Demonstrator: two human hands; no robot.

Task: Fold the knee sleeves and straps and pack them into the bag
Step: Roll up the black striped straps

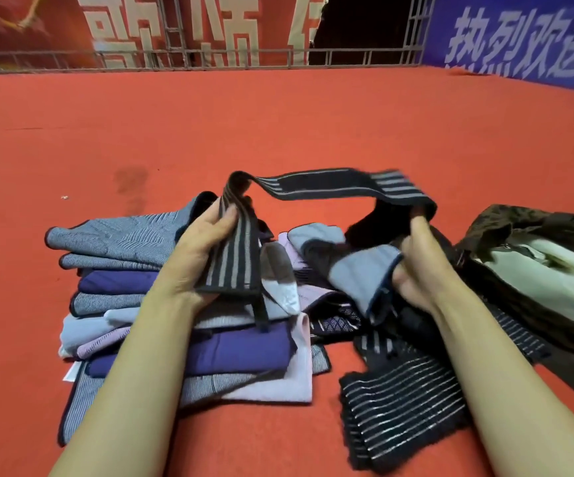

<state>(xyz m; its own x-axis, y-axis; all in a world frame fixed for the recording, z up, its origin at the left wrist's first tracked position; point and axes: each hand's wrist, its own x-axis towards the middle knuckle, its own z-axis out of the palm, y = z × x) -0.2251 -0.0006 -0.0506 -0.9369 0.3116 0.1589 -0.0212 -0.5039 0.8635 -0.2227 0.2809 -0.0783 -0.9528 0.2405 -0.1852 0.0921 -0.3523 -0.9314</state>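
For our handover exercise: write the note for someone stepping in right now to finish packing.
Both hands hold one striped strap: left hand grips one end, right hand the other, strap arched between them, unfolded.
Knee sleeves lie stacked on the red carpet, more black striped straps by the right forearm.
Bag open at right; whether anything is packed cannot be told.
Left: fold this strap, pack everything.

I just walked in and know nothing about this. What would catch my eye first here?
Probably the dark striped strap arching in mid-air at the centre, one end held in the left hand, the other in the right hand. Beneath the hands lies a pile of folded knee sleeves in grey, purple and pink on the bright red carpet. At the right edge sits an open dark bag.
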